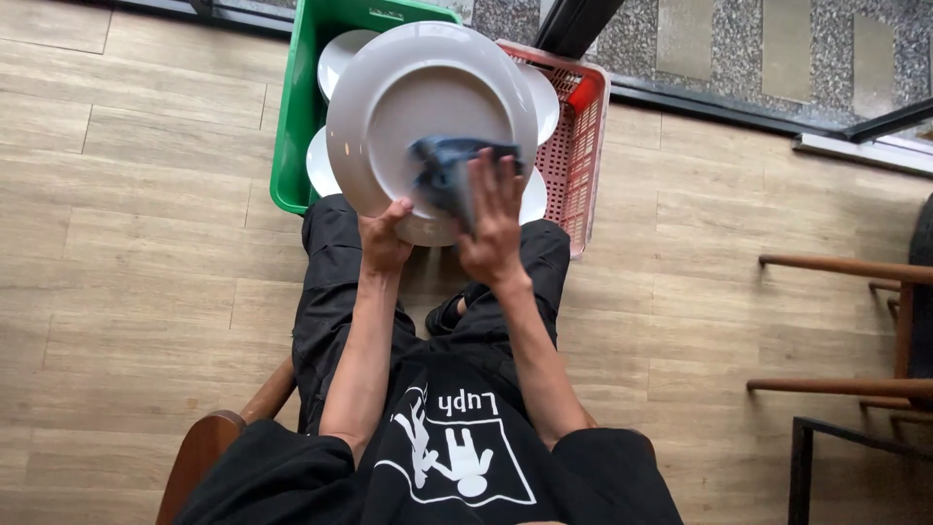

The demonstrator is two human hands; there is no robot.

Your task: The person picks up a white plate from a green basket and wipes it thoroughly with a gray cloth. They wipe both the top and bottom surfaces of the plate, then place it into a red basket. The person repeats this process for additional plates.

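Note:
I sit on a chair and hold a large round grey plate (428,97) up in front of me over my knees. My left hand (382,238) grips its lower rim. My right hand (494,219) presses a dark blue cloth (442,170) flat against the plate's face, near its lower right. Behind the plate, a green crate (292,126) holds white plates (340,53). Next to it a red crate (580,126) holds more white plates (546,97).
Both crates stand on a wooden plank floor (146,243). A wooden chair (875,321) with armrests stands at the right edge, with a dark metal frame (802,457) below it. A dark door track and speckled stone floor run along the top.

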